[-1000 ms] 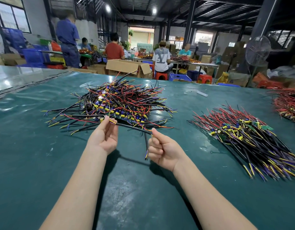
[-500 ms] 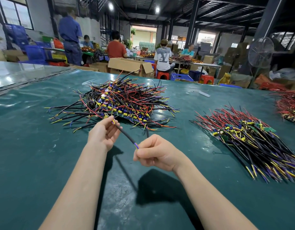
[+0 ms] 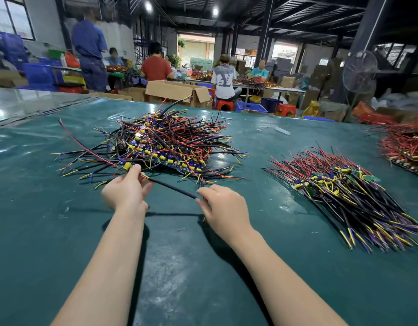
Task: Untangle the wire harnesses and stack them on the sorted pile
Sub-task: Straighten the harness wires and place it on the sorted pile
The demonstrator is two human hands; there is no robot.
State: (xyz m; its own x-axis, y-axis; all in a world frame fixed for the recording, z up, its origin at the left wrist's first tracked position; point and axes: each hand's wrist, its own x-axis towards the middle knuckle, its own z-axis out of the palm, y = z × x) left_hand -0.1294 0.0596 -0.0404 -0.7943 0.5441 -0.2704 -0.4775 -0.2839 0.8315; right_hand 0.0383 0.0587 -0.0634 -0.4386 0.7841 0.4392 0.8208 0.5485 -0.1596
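On the table [image 3: 203,274], the tangled pile [image 3: 160,147] lies ahead and the sorted pile [image 3: 339,196] well apart to its right, with one wire harness [image 3: 165,184] held just before the tangle. Light and limp, with thin leads apt to snag, it is probably best gripped by its black sheath [image 3: 182,192]. The left hand [image 3: 125,191] pinches it near the yellow component [image 3: 126,166]; the right hand [image 3: 224,205] pinches the sheath's other end.

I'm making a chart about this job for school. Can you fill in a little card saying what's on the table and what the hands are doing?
Table: green mat-covered worktable
Left hand: holds a black-sleeved wire harness near its yellow component
Right hand: pinches the sleeve's other end
Messy heap: tangled pile of red, black and yellow wires, behind the hands
Neat heap: sorted pile of aligned wires, on the right
Far right: red wire pile
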